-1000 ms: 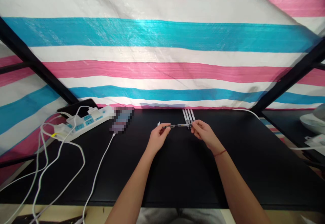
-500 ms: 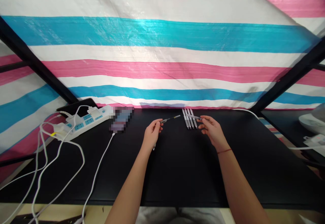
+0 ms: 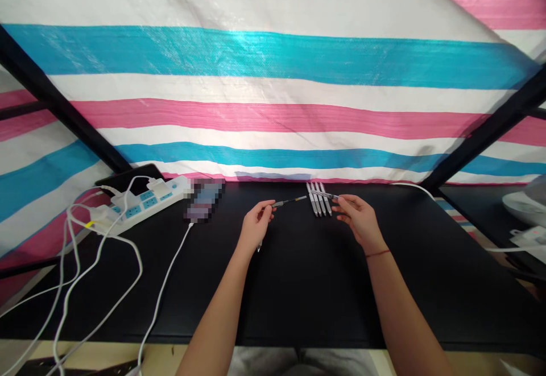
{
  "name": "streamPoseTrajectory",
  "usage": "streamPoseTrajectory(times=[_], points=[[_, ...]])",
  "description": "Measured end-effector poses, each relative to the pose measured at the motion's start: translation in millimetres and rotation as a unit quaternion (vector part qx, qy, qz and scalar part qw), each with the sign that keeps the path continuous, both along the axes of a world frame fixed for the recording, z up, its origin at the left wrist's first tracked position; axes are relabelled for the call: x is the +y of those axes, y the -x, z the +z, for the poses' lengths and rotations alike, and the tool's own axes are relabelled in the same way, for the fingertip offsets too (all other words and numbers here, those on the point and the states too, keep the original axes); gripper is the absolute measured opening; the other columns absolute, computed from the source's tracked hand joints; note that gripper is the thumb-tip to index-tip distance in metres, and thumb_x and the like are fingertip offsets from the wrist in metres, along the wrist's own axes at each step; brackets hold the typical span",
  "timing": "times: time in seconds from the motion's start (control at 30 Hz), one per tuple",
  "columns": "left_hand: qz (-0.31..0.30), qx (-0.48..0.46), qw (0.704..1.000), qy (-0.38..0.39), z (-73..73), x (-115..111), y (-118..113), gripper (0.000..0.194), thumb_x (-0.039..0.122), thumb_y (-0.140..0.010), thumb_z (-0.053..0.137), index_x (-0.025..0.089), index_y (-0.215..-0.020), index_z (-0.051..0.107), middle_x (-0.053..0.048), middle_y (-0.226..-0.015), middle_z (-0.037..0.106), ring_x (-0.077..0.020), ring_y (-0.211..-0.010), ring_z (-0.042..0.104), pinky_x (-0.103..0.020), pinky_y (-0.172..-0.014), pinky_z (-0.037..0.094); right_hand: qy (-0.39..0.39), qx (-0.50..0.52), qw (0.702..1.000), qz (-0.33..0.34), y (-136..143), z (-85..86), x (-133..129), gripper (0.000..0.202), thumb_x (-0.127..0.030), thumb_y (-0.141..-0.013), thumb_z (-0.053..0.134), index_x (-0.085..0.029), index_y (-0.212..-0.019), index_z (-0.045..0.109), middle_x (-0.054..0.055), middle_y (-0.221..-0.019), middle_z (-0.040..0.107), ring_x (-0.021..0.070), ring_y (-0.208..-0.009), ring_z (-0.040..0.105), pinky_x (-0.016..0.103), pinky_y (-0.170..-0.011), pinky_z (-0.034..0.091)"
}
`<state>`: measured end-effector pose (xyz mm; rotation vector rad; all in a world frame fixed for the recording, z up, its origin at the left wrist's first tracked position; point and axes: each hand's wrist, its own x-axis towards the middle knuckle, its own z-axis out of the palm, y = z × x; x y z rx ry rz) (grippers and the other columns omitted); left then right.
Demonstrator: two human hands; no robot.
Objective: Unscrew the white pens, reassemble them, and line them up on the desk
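Note:
My left hand (image 3: 255,223) is closed, pinching a thin dark pen refill (image 3: 295,199) between thumb and fingers. The refill points to the right, with a thicker greyish part at the fingertips. A small shiny tip (image 3: 259,246) sticks out below the same hand; what it belongs to is hidden. Opposite it, my right hand (image 3: 359,218) grips a slim, pale pen barrel (image 3: 326,194) that points left. Behind that barrel, several white pens (image 3: 316,204) lie side by side on the black table (image 3: 307,285). Refill and barrel are apart.
On the left, a white power strip (image 3: 147,204) with plugs and looping white cables (image 3: 139,268) lies near a blurred-out phone (image 3: 205,201). A striped tarp (image 3: 273,120) hangs behind the table between black frame bars (image 3: 478,128). At far right stands a white bowl (image 3: 522,205).
The refill in my left hand has shifted slightly right and its tip sits a bit lower. My right hand has barely moved, still holding the pen barrel.

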<state>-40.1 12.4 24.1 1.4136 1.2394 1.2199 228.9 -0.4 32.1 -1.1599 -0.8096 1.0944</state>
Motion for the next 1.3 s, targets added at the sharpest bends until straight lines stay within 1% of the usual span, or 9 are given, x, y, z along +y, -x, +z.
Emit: streamPoseTrajectory(times=[0.23,0.4,0.53,0.73,0.83,1.0,1.13,1.2,1.3], points=[[-0.005,0.013,1.000,-0.002,-0.5,-1,0,0.036,0.042,-0.083,0.053,0.017,-0.107,0.065,-0.008,-0.090,0.068,-0.0156,-0.075,0.060,-0.027,-0.070,0.048,-0.001,-0.025,0.999,0.034,0,-2.2,0,0.035,-0.037,-0.064,0.079,-0.018,-0.091,0.066,0.004,-0.082,0.069,0.0152,-0.069,0.066,0.020,-0.050,0.052],[-0.009,0.009,1.000,-0.007,-4.4,0,0,0.036,0.043,-0.084,0.052,0.017,-0.106,0.065,-0.008,-0.090,0.068,-0.0157,-0.076,0.060,-0.027,-0.071,0.048,-0.004,-0.033,0.999,0.020,0,-1.6,0,0.036,-0.037,-0.065,0.079,-0.018,-0.092,0.066,0.004,-0.081,0.069,0.0148,-0.067,0.066,0.019,-0.049,0.052],[-0.011,0.008,1.000,-0.006,-4.1,-1,-1,0.036,0.042,-0.084,0.052,0.017,-0.106,0.066,-0.008,-0.089,0.068,-0.0156,-0.076,0.060,-0.027,-0.071,0.048,-0.006,-0.035,0.999,0.020,0,0.2,-1,0.036,-0.037,-0.064,0.078,-0.018,-0.091,0.065,0.004,-0.081,0.068,0.0147,-0.067,0.065,0.020,-0.048,0.051],[-0.035,0.014,0.999,-0.008,-6.4,-3,-6,0.036,0.044,-0.083,0.054,0.018,-0.104,0.067,-0.007,-0.087,0.068,-0.0162,-0.075,0.060,-0.028,-0.071,0.048,-0.005,-0.062,0.997,0.047,6,-0.7,-1,0.036,-0.040,-0.065,0.077,-0.018,-0.092,0.065,0.005,-0.083,0.069,0.0165,-0.068,0.066,0.022,-0.049,0.051],[-0.055,0.015,0.998,-0.004,-8.5,-4,-9,0.036,0.044,-0.083,0.054,0.018,-0.104,0.067,-0.008,-0.088,0.068,-0.0161,-0.075,0.061,-0.029,-0.071,0.049,-0.006,-0.076,0.994,0.074,12,-2.4,-1,0.036,-0.041,-0.065,0.076,-0.018,-0.091,0.065,0.005,-0.078,0.069,0.0178,-0.069,0.066,0.023,-0.050,0.051],[-0.062,-0.015,0.998,0.000,-10.0,-4,-11,0.038,0.044,-0.083,0.054,0.016,-0.109,0.062,-0.008,-0.088,0.069,-0.0147,-0.072,0.060,-0.029,-0.071,0.049,-0.017,-0.062,0.993,0.099,16,-4.3,-1,0.035,-0.040,-0.066,0.077,-0.018,-0.091,0.066,0.004,-0.076,0.069,0.0177,-0.070,0.067,0.023,-0.051,0.050],[-0.067,-0.022,0.998,0.005,-11.7,-3,-11,0.036,0.045,-0.083,0.055,0.015,-0.103,0.061,-0.008,-0.085,0.070,-0.0139,-0.069,0.060,-0.028,-0.069,0.048,-0.017,-0.061,0.992,0.109,17,-4.5,-1,0.037,-0.043,-0.065,0.077,-0.018,-0.090,0.066,0.005,-0.077,0.070,0.0187,-0.071,0.068,0.024,-0.053,0.051],[-0.063,-0.021,0.998,-0.001,-12.0,-3,-12,0.035,0.046,-0.083,0.055,0.015,-0.099,0.061,-0.008,-0.084,0.069,-0.0139,-0.069,0.059,-0.028,-0.069,0.047,-0.015,-0.075,0.991,0.114,17,-4.3,-2,0.036,-0.045,-0.067,0.075,-0.017,-0.088,0.066,0.006,-0.078,0.070,0.0172,-0.067,0.067,0.025,-0.053,0.051],[-0.059,-0.019,0.998,-0.010,-10.9,-4,-12,0.035,0.046,-0.083,0.055,0.014,-0.098,0.061,-0.008,-0.084,0.069,-0.0146,-0.069,0.060,-0.029,-0.069,0.048,-0.011,-0.110,0.987,0.119,18,-4.0,-2,0.035,-0.050,-0.072,0.069,-0.015,-0.075,0.063,0.006,-0.069,0.068,0.0143,-0.056,0.062,0.025,-0.050,0.050]])
